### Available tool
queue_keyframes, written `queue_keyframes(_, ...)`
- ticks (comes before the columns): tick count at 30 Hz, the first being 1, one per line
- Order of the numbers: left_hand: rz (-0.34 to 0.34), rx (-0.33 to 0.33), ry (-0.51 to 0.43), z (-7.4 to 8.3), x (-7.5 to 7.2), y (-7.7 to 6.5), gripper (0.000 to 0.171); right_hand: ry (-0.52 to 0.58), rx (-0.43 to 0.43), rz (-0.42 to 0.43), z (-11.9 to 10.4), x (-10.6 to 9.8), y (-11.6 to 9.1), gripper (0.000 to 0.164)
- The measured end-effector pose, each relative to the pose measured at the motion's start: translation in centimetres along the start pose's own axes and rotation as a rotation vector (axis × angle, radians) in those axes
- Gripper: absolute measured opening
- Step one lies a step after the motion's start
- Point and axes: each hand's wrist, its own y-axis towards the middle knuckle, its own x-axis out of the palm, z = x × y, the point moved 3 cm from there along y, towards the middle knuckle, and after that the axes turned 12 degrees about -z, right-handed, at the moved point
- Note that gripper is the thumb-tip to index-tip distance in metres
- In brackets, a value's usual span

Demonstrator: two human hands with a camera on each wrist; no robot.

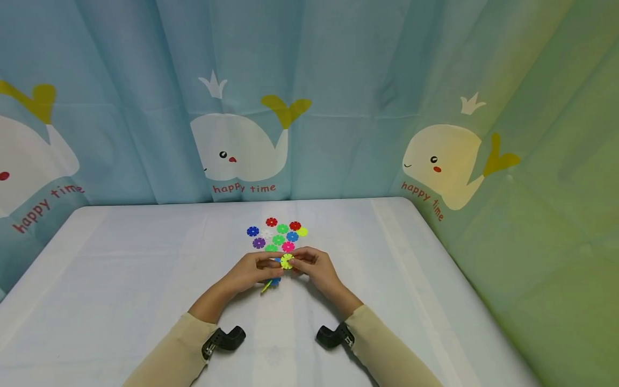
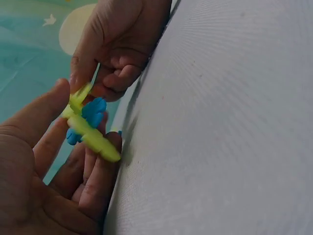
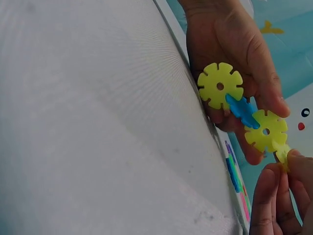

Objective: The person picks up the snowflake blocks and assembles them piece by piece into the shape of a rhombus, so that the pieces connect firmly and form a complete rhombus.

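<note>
Between the hands is a short chain of notched, flower-shaped plastic discs, joined edge to edge. In the right wrist view it runs from a yellow disc (image 3: pixel 210 89) through a blue disc (image 3: pixel 242 110) to a second yellow disc (image 3: pixel 266 133). My left hand (image 1: pixel 249 271) holds the chain, its thumb and fingers around the second yellow disc. Thumb and fingertips of my right hand (image 1: pixel 316 267) pinch another small yellow disc (image 3: pixel 282 154), which touches the edge of that second one. Whether the two are slotted together I cannot tell.
Just beyond the hands, loose discs lie on the white table (image 1: pixel 145 269): a purple disc (image 1: pixel 259 243), a dark blue disc (image 1: pixel 253 231), a pink disc (image 1: pixel 288 246), a red disc (image 1: pixel 272 222) and several others. A curtain (image 1: pixel 348 107) with whale prints hangs behind the table.
</note>
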Motion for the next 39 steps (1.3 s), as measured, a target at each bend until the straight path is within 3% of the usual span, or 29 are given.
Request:
queue_keyframes(9,0.003,-0.019,-0.034,0.2,0.0,-0.1,0.056,-0.006,-0.023,0.002,0.0,0.1,-0.1,0.025)
queue_keyframes(16,0.025,-0.041,-0.099,-0.4,-1.0,-0.4,0.053,-0.043,-0.009,-0.022,-0.1,0.3,0.1,0.026)
queue_keyframes(23,0.098,-0.044,-0.134,-1.1,-2.0,-0.5,0.056,-0.161,-0.002,-0.044,-0.4,0.3,0.5,0.027)
queue_keyframes(29,0.091,-0.039,-0.164,-1.1,-2.2,-0.5,0.058,-0.233,0.040,-0.031,-0.5,0.0,1.2,0.025)
queue_keyframes(35,0.088,-0.018,-0.148,-1.1,-2.3,-0.5,0.057,-0.394,0.063,-0.005,-0.7,0.0,2.1,0.026)
queue_keyframes(39,0.093,-0.014,-0.148,-1.1,-2.3,-0.6,0.058,-0.420,0.093,-0.007,-0.9,0.2,2.4,0.029)
